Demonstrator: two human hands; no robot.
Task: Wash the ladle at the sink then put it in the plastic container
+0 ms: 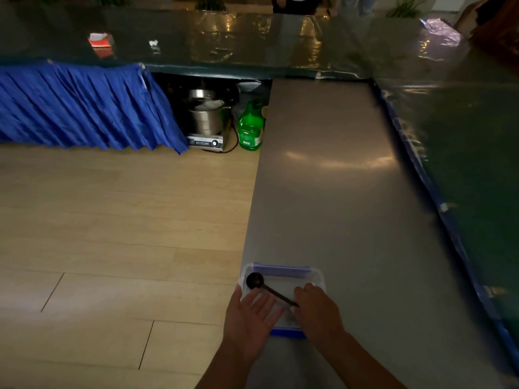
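Observation:
A clear plastic container (283, 269) with blue clips sits at the near left edge of the steel counter (337, 178). A dark ladle (257, 280) lies across it, bowl at the far left corner, handle running toward me. My right hand (316, 308) is closed around the handle's near end. My left hand (251, 318) is palm up with fingers spread, resting at the container's near left side under the ladle's shaft. No sink is in view.
Wooden floor lies to the left. Under the far table stand a steel pot on an induction cooker (206, 122) and a green bottle (250, 130). A blue skirt (84, 105) drapes the far table. Dark green sheeting (463, 130) covers the right table.

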